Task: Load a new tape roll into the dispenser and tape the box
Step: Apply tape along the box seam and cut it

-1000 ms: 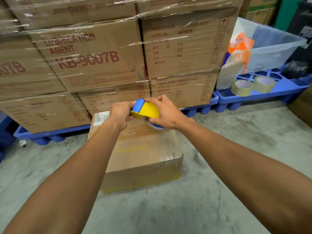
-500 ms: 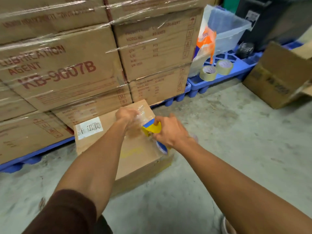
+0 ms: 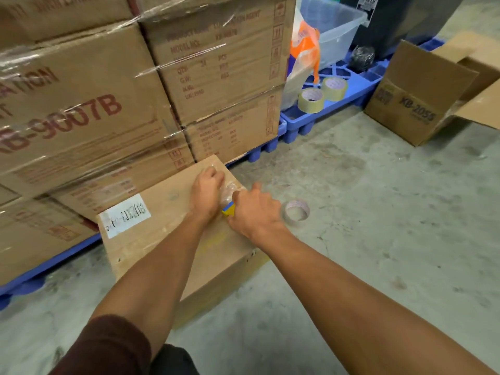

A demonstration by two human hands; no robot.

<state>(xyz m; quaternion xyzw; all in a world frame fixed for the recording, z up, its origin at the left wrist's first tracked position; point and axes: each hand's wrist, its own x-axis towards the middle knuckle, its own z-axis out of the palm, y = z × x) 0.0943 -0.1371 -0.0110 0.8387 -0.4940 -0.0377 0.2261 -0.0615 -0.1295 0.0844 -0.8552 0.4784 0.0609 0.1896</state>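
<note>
Tape dispenser point(image 3: 228, 209) clenched in right hand point(image 3: 254, 212) over box point(image 3: 167, 234); left hand point(image 3: 207, 192) beside grip pinches crumpled tape end, likely keeping strip taut.

The box point(image 3: 173, 239) under my hands is matt brown cardboard with a white paper label point(image 3: 125, 215). My left hand point(image 3: 207, 189) presses crinkled, glossy clear tape point(image 3: 230, 189); my right hand point(image 3: 254, 209) grips the dispenser point(image 3: 227, 211), smooth yellow and blue plastic. The floor point(image 3: 378, 212) is rough, mottled concrete. Shiny stretch film point(image 3: 151, 69) wraps the stacked cartons point(image 3: 81, 104). The pallet point(image 3: 349, 97) is blue plastic.
</note>
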